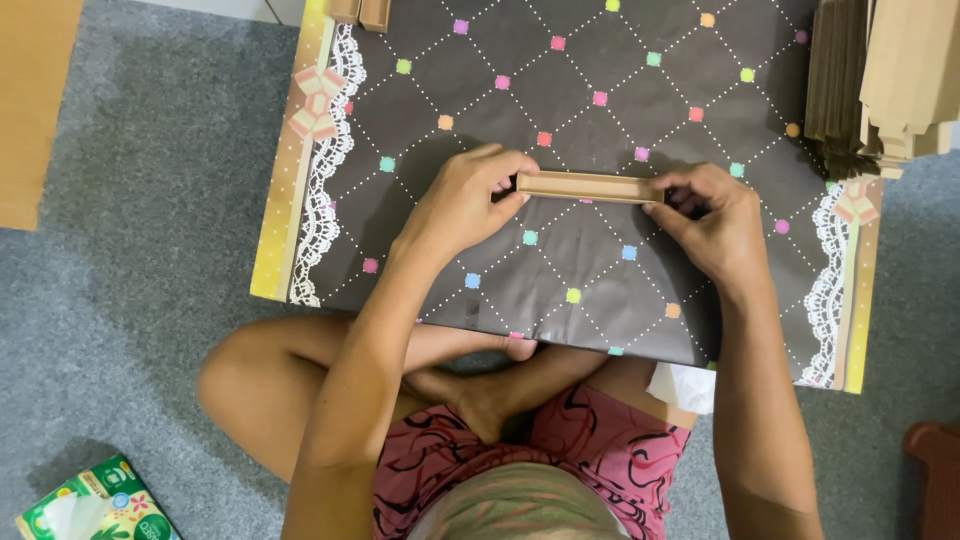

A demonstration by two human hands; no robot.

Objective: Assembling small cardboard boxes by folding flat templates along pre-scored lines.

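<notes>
A long, narrow brown cardboard piece lies across the middle of a low table covered in dark brown patterned paper with coloured squares and white dotted lines. My left hand pinches its left end with thumb and fingers. At the other end, my right hand grips the piece the same way. Both hands rest on the table top. I sit cross-legged on the floor with my knees under the table's near edge.
A tall stack of brown cardboard pieces stands at the table's far right corner. Two small cardboard pieces lie at the far edge. A green tissue pack sits on the grey carpet at lower left. Wooden furniture stands at left.
</notes>
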